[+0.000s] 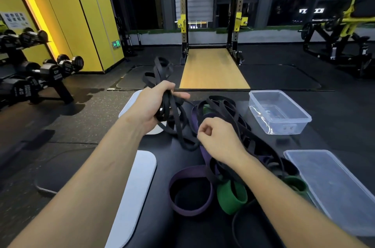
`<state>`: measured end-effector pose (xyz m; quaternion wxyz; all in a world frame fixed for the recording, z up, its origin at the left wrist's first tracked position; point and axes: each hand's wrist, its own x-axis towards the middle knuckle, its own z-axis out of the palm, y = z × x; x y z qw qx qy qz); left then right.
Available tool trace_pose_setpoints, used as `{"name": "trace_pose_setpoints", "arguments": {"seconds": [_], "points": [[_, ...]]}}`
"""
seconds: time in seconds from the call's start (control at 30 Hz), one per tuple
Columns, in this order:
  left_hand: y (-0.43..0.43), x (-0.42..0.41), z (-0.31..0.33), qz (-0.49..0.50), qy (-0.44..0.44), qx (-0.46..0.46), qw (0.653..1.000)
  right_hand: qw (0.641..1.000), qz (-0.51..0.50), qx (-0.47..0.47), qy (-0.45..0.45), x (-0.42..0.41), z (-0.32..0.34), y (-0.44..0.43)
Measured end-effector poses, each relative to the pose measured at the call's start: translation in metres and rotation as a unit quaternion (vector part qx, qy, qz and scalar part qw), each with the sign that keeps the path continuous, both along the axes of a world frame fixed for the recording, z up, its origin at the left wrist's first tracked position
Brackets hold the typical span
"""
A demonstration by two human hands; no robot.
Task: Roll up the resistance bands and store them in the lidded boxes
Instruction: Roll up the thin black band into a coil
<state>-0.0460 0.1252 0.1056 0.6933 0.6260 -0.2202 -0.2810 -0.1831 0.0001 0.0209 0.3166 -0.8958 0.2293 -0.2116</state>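
Both forearms reach forward; left hand [150, 103] grips black bands [164, 111], right hand [219, 140] seemingly pinches one.

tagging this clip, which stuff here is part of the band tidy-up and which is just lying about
Job: black bands, left hand gripping them, right hand pinching one, purple band, green band, clear box, clear lid.
Lying about: dumbbells, squat rack, yellow machine.

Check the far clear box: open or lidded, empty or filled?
Open and empty: the clear box is uncovered on top, its bare bottom shows through, and nothing lies inside.
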Motion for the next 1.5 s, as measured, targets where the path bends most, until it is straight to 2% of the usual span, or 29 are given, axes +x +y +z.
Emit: {"name": "trace_pose_setpoints", "arguments": {"seconds": [0.1, 0.2, 0.27, 0.33, 0.5, 0.63, 0.97, 1.13, 1.27, 1.4, 1.5], "points": [[0.003, -0.001, -0.004, 0.008, -0.006, 0.004, 1.0, 0.992, 0.077, -0.026, 0.093, -0.002, -0.016, 0.016], [0.006, -0.003, -0.008, 0.002, 0.012, 0.01, 1.0, 0.955, 0.181, -0.048, 0.229, -0.003, -0.029, 0.027], [0.006, -0.005, -0.01, -0.007, 0.024, 0.02, 0.999, 0.918, 0.224, -0.127, 0.302, -0.006, -0.033, 0.031], [0.004, -0.006, -0.014, -0.009, 0.032, 0.019, 0.999, 0.892, 0.231, -0.216, 0.323, -0.008, -0.035, 0.029], [0.002, -0.011, -0.023, -0.035, 0.035, 0.032, 0.998, 0.867, 0.176, -0.335, 0.326, -0.011, -0.04, 0.022], [0.003, -0.009, -0.026, -0.036, 0.031, 0.036, 0.998, 0.822, 0.116, -0.432, 0.351, -0.014, -0.027, 0.012], [0.005, -0.005, -0.037, -0.041, 0.042, 0.042, 0.997, 0.744, 0.04, -0.451, 0.492, -0.032, 0.003, -0.008], [0.01, -0.003, -0.041, -0.046, 0.057, 0.061, 0.995, 0.762, -0.02, -0.388, 0.519, -0.036, 0.005, -0.029], [0.013, -0.002, -0.048, -0.059, 0.068, 0.073, 0.993, 0.776, -0.011, -0.358, 0.519, -0.032, 0.0, -0.028], [0.013, -0.005, -0.053, -0.055, 0.08, 0.077, 0.992, 0.85, 0.016, -0.356, 0.387, -0.013, -0.006, -0.015], [0.014, -0.005, -0.054, -0.064, 0.085, 0.07, 0.992, 0.862, 0.091, -0.405, 0.29, 0.008, -0.015, -0.016]]}}
